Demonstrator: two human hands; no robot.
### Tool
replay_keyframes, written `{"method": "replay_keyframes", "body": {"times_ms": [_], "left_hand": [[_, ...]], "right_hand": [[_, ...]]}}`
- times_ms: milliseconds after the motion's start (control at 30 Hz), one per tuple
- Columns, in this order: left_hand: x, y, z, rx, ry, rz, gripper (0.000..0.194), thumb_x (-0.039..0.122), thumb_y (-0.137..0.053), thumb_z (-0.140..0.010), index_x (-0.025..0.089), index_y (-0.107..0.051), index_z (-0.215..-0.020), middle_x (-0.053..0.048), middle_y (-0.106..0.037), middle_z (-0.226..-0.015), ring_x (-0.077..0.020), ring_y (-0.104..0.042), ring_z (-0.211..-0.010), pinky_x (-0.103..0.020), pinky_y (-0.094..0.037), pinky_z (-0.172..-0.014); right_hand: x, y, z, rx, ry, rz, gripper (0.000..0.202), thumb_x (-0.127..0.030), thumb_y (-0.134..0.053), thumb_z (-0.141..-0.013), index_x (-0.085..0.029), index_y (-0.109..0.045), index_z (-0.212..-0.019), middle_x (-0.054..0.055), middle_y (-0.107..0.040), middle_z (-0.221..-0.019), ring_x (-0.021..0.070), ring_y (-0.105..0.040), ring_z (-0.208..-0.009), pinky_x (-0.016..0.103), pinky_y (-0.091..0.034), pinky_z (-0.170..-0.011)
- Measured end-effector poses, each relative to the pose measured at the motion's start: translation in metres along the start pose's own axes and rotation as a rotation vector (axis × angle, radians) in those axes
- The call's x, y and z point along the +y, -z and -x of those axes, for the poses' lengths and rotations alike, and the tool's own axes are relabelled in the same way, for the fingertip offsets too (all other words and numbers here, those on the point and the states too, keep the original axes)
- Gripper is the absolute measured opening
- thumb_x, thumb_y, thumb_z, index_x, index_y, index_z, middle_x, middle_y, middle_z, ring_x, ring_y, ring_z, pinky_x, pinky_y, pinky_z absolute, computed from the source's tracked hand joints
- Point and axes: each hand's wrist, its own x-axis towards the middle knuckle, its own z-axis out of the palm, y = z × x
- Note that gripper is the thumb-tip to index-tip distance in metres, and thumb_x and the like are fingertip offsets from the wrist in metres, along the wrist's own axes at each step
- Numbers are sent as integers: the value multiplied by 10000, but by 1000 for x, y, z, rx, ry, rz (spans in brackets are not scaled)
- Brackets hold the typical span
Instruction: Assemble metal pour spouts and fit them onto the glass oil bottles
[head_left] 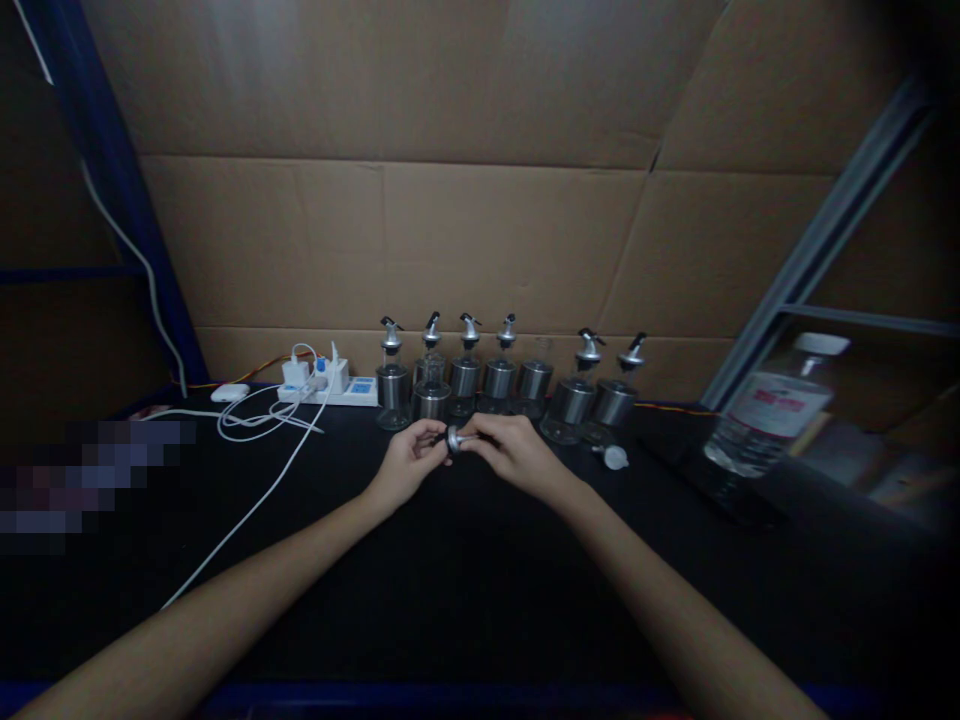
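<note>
Both arms stretched forward over the black worktop (465, 590), left hand (409, 462) and right hand (510, 452) pinching one small silver pourer cap (454, 440) between fingertips, near the steel-and-glass dispenser bottles (465, 378).

A row of bottles (504, 385) stands at the back of the worktop (450, 600), a power strip (330, 388) to its left, a water bottle (772, 405) far right.

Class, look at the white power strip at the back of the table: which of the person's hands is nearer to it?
Left. The left hand lies right of and in front of the power strip; the right hand is farther right, sharing a small pourer cap.
</note>
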Motion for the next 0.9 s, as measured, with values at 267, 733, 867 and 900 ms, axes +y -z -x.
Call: {"method": "replay_keyframes", "body": {"times_ms": [267, 733, 867, 900], "left_hand": [[0, 2, 6, 24, -136, -284, 196, 252, -522, -716, 145, -523, -880, -33, -563, -809, -121, -545, -675, -219, -425, -630], [11, -1, 11, -2, -371, -610, 150, 202, -461, -749, 166, -516, -884, -46, -552, -812, -145, -504, -740, -242, -380, -675], [9, -3, 8, 34, -329, -554, 142, 205, -476, -737, 168, -522, -866, -36, -548, -794, -136, -501, -702, -237, -387, -647], [8, -3, 7, 45, -314, -527, 143, 205, -480, -734, 168, -523, -865, -36, -545, -799, -134, -503, -701, -232, -392, -638]], "right_hand": [[1, -4, -3, 3, -331, -441, 168, -299, -553, -704, -132, -554, -718, 19, -604, -588, 108, -572, -529, 205, -426, -492], [3, -6, -3, -74, -683, -1081, 179, -212, -639, -599, -98, -519, -664, 17, -588, -540, 112, -565, -435, 220, -459, -410], [4, -5, -4, -74, -640, -1042, 191, -236, -634, -615, -106, -516, -690, 13, -588, -563, 108, -566, -454, 229, -466, -425], [4, -5, -5, -63, -621, -1020, 202, -245, -637, -614, -107, -514, -694, 12, -588, -569, 108, -568, -466, 233, -470, -437]]}}
